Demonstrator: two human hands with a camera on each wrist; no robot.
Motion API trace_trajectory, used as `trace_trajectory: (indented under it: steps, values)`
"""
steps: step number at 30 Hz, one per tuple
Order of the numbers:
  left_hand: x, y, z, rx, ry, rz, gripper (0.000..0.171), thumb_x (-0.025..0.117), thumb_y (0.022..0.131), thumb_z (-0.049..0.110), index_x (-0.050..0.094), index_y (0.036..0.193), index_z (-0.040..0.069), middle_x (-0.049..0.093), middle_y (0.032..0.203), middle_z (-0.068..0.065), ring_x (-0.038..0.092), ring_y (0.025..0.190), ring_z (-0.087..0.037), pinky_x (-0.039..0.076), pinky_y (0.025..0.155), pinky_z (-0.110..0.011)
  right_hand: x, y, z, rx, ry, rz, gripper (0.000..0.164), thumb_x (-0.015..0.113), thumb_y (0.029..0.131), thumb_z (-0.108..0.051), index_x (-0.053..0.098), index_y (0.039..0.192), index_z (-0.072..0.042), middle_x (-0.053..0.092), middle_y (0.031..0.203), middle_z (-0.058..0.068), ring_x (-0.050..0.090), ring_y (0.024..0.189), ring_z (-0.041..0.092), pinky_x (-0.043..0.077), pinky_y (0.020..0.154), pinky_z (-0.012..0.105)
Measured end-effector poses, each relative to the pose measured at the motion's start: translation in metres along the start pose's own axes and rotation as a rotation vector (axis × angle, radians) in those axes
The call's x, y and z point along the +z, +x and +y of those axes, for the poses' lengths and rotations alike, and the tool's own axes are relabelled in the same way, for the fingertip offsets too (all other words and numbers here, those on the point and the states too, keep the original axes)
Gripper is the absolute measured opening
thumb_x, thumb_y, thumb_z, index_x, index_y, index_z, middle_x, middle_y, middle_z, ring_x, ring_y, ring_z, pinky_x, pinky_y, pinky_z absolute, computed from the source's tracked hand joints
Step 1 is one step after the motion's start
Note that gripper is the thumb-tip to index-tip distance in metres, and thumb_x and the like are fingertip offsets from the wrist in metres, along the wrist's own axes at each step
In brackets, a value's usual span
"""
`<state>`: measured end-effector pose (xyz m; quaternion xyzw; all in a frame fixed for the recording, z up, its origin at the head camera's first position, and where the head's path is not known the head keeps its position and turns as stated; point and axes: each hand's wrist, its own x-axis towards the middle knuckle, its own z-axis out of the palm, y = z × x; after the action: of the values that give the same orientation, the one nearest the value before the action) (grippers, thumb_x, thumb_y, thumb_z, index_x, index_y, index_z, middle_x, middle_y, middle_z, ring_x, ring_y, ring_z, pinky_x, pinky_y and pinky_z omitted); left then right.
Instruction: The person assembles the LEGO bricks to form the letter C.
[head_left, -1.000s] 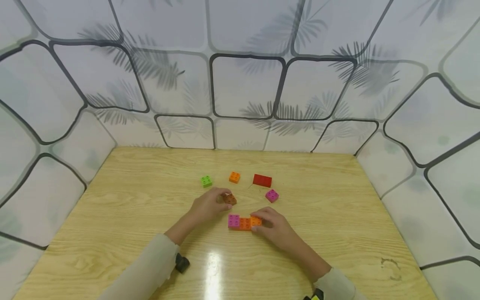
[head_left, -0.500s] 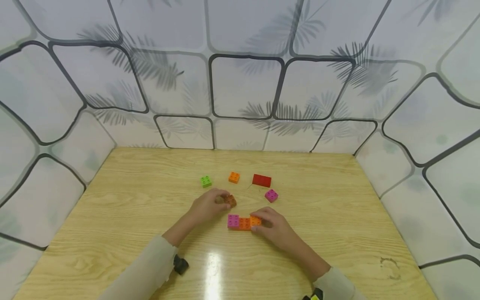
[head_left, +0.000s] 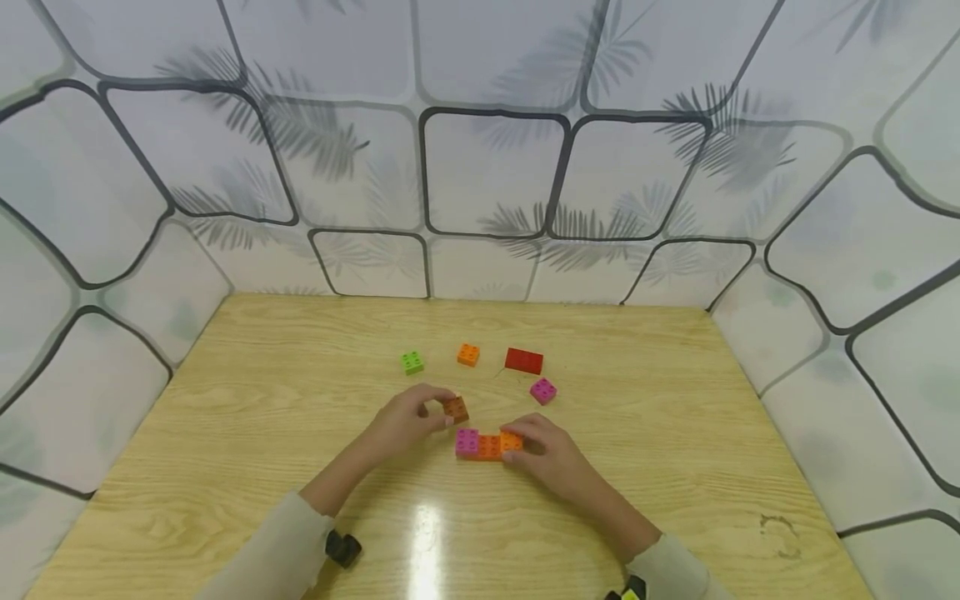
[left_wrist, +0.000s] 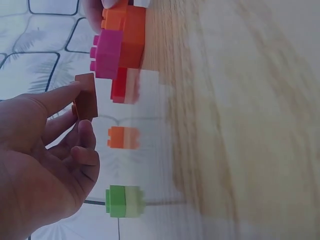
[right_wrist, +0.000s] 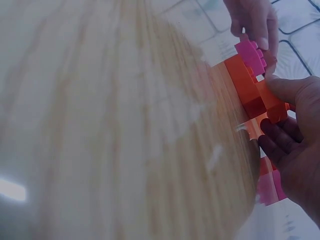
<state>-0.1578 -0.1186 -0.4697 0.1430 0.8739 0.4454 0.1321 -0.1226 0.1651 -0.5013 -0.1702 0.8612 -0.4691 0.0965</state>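
My left hand (head_left: 401, 423) pinches a brown toy building brick (head_left: 455, 409) between thumb and fingers. In the left wrist view that brown brick (left_wrist: 87, 96) is held off the table. Just right of it stands a joined row: a long orange-red brick (head_left: 490, 447) with a pink brick (head_left: 467, 442) on its left end and a light orange brick (head_left: 512, 441) on its right end. My right hand (head_left: 553, 461) grips the light orange brick's end of the row. The middle studs of the long brick are bare.
Farther back on the wooden table (head_left: 300, 367) lie a green brick (head_left: 412, 362), a small orange brick (head_left: 468, 355), a red brick (head_left: 524, 361) and a magenta brick (head_left: 543, 391). A patterned wall (head_left: 487, 175) encloses the table's back and sides.
My left hand has drawn slightly toward me and left with the brown brick, which has turned a little. The right hand and the joined row have stayed in place.
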Motion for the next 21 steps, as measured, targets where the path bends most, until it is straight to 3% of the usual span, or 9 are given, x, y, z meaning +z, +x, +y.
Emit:
trace_trajectory:
  steps: [5, 14, 21]
  values:
    - [0.001, -0.009, 0.005, 0.035, -0.021, -0.024, 0.037, 0.069, 0.096, 0.026, 0.065, 0.132, 0.02, 0.062, 0.129, -0.001, 0.056, 0.085, -0.016, 0.049, 0.063, -0.029, 0.0, 0.0, 0.001, -0.008, 0.0, 0.003, 0.04, 0.075, 0.091, -0.037, 0.069, 0.127, -0.022, 0.061, 0.119, -0.018, 0.057, 0.12, 0.011, 0.044, 0.108, 0.047]
    - [0.009, -0.02, 0.011, 0.105, 0.048, -0.047, 0.033, 0.07, 0.096, 0.025, 0.067, 0.129, 0.022, 0.064, 0.12, 0.005, 0.054, 0.087, -0.014, 0.049, 0.07, -0.028, 0.001, 0.0, 0.0, -0.029, 0.004, 0.006, 0.039, 0.074, 0.092, -0.036, 0.069, 0.127, -0.02, 0.062, 0.12, -0.014, 0.058, 0.12, 0.015, 0.044, 0.108, 0.05]
    - [0.01, -0.022, 0.014, 0.108, 0.099, -0.07, 0.034, 0.07, 0.096, 0.026, 0.066, 0.13, 0.026, 0.062, 0.122, 0.007, 0.053, 0.085, -0.012, 0.047, 0.07, -0.028, 0.0, 0.0, 0.001, -0.048, -0.018, 0.011, 0.038, 0.073, 0.092, -0.036, 0.069, 0.127, -0.02, 0.063, 0.12, -0.01, 0.058, 0.119, 0.016, 0.045, 0.107, 0.05]
